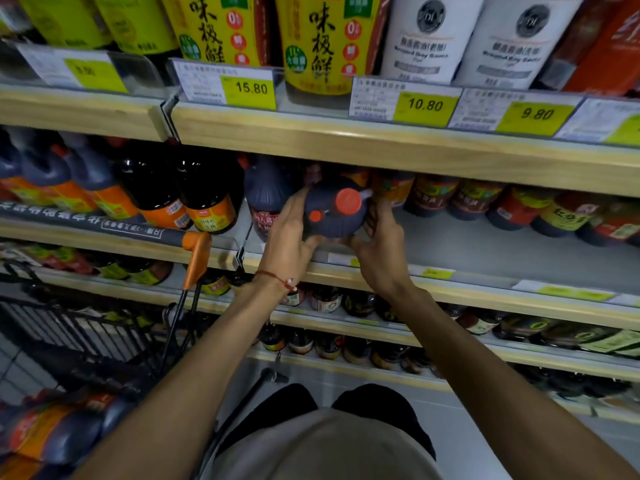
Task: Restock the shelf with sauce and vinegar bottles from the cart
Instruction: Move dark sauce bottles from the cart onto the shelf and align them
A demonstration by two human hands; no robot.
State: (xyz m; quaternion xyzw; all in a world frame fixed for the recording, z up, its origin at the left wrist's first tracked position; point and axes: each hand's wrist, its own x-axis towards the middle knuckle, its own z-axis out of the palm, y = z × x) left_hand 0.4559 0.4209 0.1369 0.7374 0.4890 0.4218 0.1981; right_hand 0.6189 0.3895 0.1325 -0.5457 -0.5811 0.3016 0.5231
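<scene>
Resting tipped at the centre of the frame, the dark jug [332, 221] points its red cap [348, 201] back toward the camera and its base into the middle shelf [485, 247]. Whether the base already bears on the shelf floor cannot be told. The left hand [289, 233] cups the jug's left flank, fingers laid up the side and thumb tucked beneath. The right hand [379, 249] grips the right flank with curled fingers. The jug is clamped between the two hands.

The likeliest mishap is a slip. The jug looks full and heavy, its wall smooth, and most of its weight seems to hang on the thumbs underneath. If either hand lets go before the jug stands upright, it could roll out over the front price strip [433, 273].

Just left of it stands a neighbouring jug [266, 199], close to the left fingers. A sideways shove could knock it into the bottles beyond. Behind and to the right, small bottles [433, 195] line the back, so pushing too deep could topple them.

The upper shelf [381, 147] hangs low, and righting the jug too near its edge could catch the cap.

At the lower left of the frame, the cart [104, 341] holds more bottles.
</scene>
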